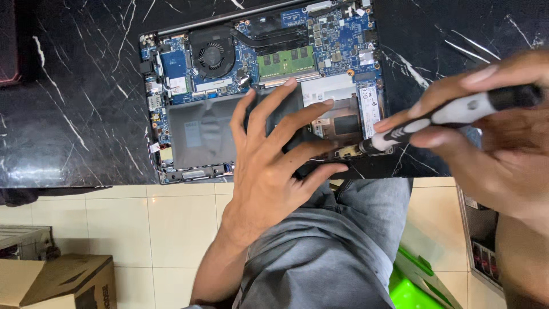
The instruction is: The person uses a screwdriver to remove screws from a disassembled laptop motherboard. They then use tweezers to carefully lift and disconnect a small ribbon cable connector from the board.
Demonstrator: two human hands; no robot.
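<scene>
An opened laptop (171, 74) lies bottom-up on a black marble table, showing its blue circuit board, a round fan (212, 55), a green memory stick (286, 62) and a flat black battery (200, 134). My left hand (274, 154) rests flat on the battery and the laptop's near edge, fingers spread. My right hand (492, 143) grips a grey and black screwdriver (452, 117). Its tip touches the laptop's near right corner, beside a small drive card (370, 109).
The black marble table (68, 114) ends just below the laptop. Under it lies cream tiled floor, with a cardboard box (57, 283) at lower left and a bright green object (409, 292) at the bottom. My grey trouser leg (337, 240) fills the lower middle.
</scene>
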